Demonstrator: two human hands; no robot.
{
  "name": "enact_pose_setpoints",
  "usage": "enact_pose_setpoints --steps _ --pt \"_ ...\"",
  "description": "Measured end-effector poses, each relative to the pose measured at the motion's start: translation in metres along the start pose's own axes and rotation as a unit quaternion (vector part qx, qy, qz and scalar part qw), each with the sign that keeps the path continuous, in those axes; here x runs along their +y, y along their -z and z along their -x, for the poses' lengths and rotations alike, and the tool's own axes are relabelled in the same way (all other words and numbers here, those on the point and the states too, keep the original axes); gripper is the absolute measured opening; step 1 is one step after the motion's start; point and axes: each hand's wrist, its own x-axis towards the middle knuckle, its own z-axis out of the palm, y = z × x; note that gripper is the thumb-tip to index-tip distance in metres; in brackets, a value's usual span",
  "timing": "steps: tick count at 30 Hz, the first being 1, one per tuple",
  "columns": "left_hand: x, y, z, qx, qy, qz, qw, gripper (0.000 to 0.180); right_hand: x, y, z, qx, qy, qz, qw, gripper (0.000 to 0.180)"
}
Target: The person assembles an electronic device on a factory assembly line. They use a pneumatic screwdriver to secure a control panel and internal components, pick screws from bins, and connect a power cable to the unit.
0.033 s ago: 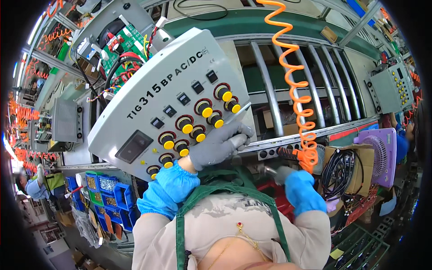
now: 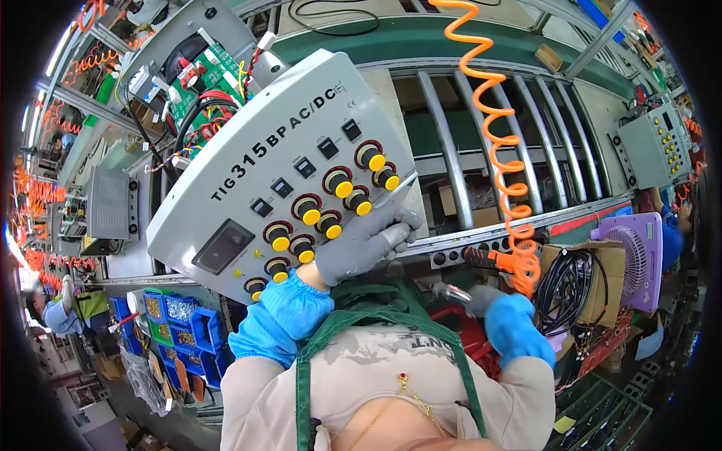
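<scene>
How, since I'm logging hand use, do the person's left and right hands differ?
The left hand lies over the grey panel's lower edge; the right hand is off it, further right. The right hand grips a metal tool; the left hand shows none. Both have grey gloves and blue sleeves.

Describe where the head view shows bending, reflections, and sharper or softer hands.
In the head view, the long green conveyor strip curves; in that view too, shiny steel rollers carry pale streaks; also there, the grey-gloved left hand looks crisper than the grey-gloved right hand.
</scene>
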Motion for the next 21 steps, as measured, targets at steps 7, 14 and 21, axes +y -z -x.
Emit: enact_pose_setpoints --steps 7,14,21 --pt "-0.002 -0.001 -0.001 0.023 0.045 0.096 0.994 0.027 0.029 -0.022 0.132 -0.182 0.244 -0.691 0.655 0.103" --pt "0.004 -0.004 -0.001 0.066 0.067 0.089 0.992 0.029 -0.029 0.015 0.151 0.0 0.363 -0.665 0.653 0.113" --pt "0.004 -0.007 -0.002 0.066 0.038 0.095 0.993 0.029 -0.042 0.035 0.18 0.108 0.342 -0.522 0.774 0.102"
